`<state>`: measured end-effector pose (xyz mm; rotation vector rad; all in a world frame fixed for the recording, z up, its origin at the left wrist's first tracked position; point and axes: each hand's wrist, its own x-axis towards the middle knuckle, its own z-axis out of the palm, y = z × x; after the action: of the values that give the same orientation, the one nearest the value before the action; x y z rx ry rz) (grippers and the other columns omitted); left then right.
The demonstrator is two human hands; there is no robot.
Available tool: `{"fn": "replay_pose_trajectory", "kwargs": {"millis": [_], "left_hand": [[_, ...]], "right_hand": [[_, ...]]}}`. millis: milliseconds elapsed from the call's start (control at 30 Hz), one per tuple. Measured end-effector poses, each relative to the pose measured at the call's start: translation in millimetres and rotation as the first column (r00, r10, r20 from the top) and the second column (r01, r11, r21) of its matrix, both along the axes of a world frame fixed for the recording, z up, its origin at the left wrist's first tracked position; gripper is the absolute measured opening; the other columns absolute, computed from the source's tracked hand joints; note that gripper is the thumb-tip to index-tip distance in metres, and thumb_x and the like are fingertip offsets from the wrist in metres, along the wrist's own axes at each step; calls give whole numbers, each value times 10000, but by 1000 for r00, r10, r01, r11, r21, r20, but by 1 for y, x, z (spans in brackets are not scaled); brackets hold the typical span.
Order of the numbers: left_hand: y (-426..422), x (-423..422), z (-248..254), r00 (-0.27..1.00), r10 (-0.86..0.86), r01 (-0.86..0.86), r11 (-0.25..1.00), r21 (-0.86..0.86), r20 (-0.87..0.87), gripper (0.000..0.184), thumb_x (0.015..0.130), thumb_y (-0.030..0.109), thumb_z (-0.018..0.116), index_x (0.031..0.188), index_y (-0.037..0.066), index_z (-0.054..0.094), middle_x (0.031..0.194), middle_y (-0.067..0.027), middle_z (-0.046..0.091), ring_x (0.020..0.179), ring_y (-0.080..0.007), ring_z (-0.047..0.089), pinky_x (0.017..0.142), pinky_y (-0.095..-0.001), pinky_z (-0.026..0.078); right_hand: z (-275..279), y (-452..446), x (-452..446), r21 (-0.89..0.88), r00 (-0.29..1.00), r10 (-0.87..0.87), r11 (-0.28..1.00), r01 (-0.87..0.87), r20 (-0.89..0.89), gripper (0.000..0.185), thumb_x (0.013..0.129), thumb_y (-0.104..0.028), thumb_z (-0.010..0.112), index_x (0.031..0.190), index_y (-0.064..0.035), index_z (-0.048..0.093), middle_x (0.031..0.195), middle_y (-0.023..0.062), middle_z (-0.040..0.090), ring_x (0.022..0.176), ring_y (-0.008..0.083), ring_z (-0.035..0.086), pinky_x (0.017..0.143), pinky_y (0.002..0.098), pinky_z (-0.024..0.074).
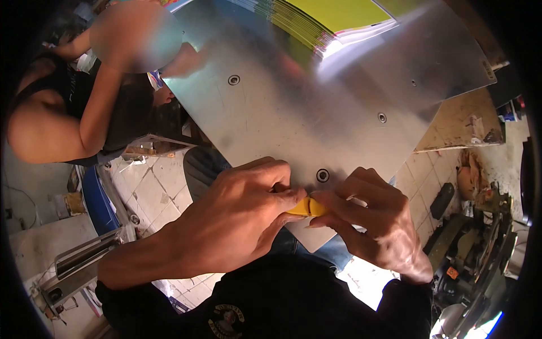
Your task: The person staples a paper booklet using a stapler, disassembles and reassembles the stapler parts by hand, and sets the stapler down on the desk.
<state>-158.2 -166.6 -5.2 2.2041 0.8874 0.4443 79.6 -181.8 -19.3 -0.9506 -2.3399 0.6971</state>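
A small yellow object [309, 207] is pinched between both hands, close to my body and over the near corner of a metal sheet [271, 130]. My left hand [243, 200] grips its left end between thumb and fingers. On its right end my right hand [372, 214] has thumb and fingertips closed. A dark line crosses the yellow object near its middle; the fingers cover its ends. Just beyond it, a round ringed hole [322, 175] shows in the sheet.
A stack of printed sheets [333, 22] with a yellow-green top lies at the sheet's far side. Another person [51, 113] sits at the left, an arm near the sheet's edge. Machinery [474, 237] stands at the right, a metal frame [84, 260] at the lower left.
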Motion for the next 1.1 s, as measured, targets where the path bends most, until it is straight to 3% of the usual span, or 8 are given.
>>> {"fn": "replay_pose_trajectory", "kwargs": {"millis": [233,533,733,867,933,967,1067,1100], "left_hand": [[-1,2,0,1000,-14,14,999,50,-1,427,735,-32,759,1153,-18,677,830,-102,536,700,-216,564,596,-327,468],[-2,-1,1,997,-37,40,998,42,-63,386,751,-16,753,1129,-17,674,842,-92,520,696,-212,563,592,-326,471],[-8,0,5,997,12,-6,997,78,-72,406,750,-24,747,1149,23,683,873,-91,553,727,-219,604,606,-332,503],[-8,-2,6,987,15,7,991,135,-160,462,755,-40,740,1204,52,680,925,-97,596,768,-233,633,654,-345,536],[-11,-4,-3,991,74,-41,962,272,-111,547,759,-35,746,1285,86,661,940,-101,622,790,-250,647,700,-363,558],[-14,-4,-5,988,88,-56,972,230,-128,592,779,-30,739,1345,108,633,949,-114,638,796,-263,650,733,-372,567],[-18,-5,-12,989,103,-81,978,194,-107,594,799,-18,741,1365,114,621,937,-128,661,802,-251,662,720,-350,565],[-17,-3,-2,982,96,-75,989,129,-164,510,822,-14,736,1316,84,655,951,-138,693,802,-237,685,713,-328,572]], "right_hand": [[3,-8,-3,-10,995,-41,999,42,95,292,762,-75,768,1022,37,697,824,78,547,755,216,561,662,384,476],[2,-5,-6,59,994,-34,998,28,106,337,760,-154,776,1011,54,693,782,67,518,723,207,538,621,374,451],[6,-6,-6,51,991,-59,997,53,121,352,778,-187,786,1041,33,708,833,83,624,776,220,610,664,366,516],[5,3,-1,-120,997,11,993,-2,71,445,744,-194,840,1121,3,709,865,123,707,826,246,671,762,394,593],[-7,5,0,-186,979,-72,982,37,-188,568,692,-208,878,1188,-1,694,1002,155,727,918,272,686,824,406,596],[-10,0,2,-174,964,-142,979,104,-224,660,638,-199,908,1227,-5,682,1112,176,718,995,297,684,864,407,591],[-27,-10,7,-81,946,-160,987,142,-281,683,613,-174,918,1230,-8,679,1188,152,689,1014,281,671,867,389,579],[-31,-9,8,-44,949,-129,992,121,-286,604,642,-135,901,1195,-5,696,1178,145,695,1006,290,671,845,403,576]]}}
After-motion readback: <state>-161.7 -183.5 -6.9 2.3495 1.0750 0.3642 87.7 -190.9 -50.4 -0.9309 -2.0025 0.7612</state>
